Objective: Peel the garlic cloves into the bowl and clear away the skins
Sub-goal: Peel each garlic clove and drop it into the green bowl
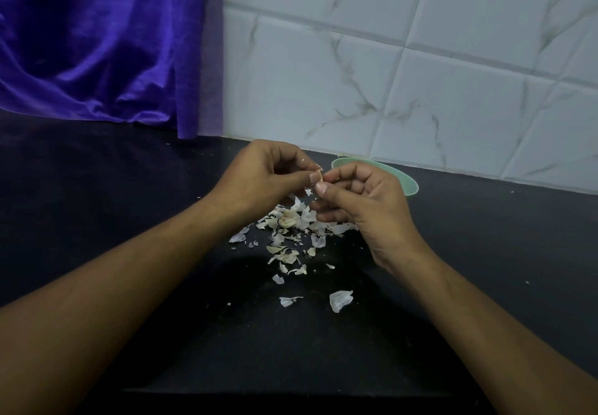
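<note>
Tip: clove pinched in fingers of left hand and right hand, over skins on surface, bowl just behind. Lift skin edge by thumbnail, peel slowly, drop into bowl.

**Around your worktop**

You face a black counter that meets a white, grey-veined tile wall. At your far left a purple cloth hangs down, its hem reaching the counter.
</note>
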